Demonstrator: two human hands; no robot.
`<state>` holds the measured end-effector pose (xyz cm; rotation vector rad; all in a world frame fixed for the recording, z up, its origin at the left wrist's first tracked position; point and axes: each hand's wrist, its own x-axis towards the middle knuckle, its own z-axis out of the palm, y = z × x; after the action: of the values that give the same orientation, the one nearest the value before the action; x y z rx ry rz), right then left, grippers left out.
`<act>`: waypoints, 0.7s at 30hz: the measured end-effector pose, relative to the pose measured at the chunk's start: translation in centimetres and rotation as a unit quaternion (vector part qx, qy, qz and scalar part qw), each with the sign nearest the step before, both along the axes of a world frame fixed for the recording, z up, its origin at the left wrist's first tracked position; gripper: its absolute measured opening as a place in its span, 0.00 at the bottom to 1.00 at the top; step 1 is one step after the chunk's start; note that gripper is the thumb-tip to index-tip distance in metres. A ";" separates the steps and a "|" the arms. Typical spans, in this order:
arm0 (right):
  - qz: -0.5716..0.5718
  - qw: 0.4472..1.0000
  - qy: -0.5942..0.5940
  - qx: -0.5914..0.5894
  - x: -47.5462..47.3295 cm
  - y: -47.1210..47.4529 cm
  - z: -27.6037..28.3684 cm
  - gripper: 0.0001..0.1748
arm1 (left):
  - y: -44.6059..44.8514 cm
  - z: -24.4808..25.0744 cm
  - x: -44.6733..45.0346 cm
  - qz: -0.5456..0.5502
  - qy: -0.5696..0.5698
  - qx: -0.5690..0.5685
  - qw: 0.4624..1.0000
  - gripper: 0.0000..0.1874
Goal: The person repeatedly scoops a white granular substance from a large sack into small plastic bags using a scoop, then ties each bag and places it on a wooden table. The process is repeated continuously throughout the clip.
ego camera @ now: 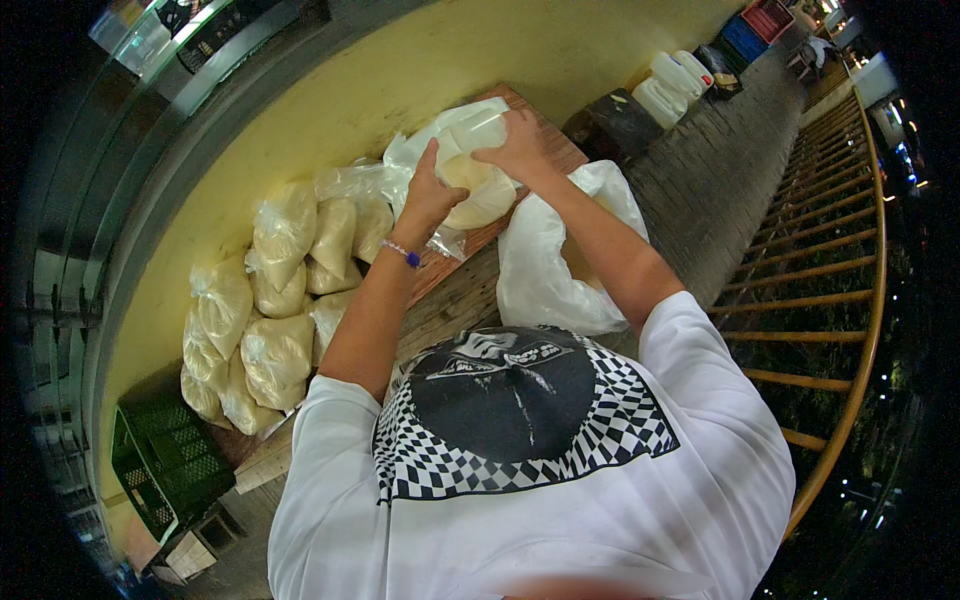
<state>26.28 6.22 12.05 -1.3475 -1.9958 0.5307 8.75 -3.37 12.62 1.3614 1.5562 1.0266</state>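
Note:
My right hand [523, 144] grips a translucent plastic container [480, 129], tilted over an open plastic bag [480, 208] of pale yellow material. At the near left side of that bag is my left hand [431, 193], thumb and index finger spread; whether it pinches the film is unclear. Both hands are above a reddish-brown wooden board [446, 274] against the wall. Clear empty-looking plastic film [360, 180] lies left of my left hand. Several tied bags of pale material [277, 360] are piled further left. A large open white plastic sack [529, 270] with tan contents stands below my right forearm.
A yellow wall [225, 195] runs behind the board. A green plastic crate [172, 457] sits at lower left. On the right are a dark box [613, 124], white jerrycans [664, 94], stacked crates [742, 41] and a yellow metal railing [874, 300] along the paved walkway [720, 172].

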 end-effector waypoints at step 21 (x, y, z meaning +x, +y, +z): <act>-0.105 0.983 -0.123 -0.083 13.1 -7.8 -8.1 0.30 | 3.4 -3.9 -1.7 0.066 -0.243 -0.021 0.968 0.21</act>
<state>39.37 -1.60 3.90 -1.7777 -2.0030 0.4592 7.02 0.02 8.67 0.8943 1.2967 1.2869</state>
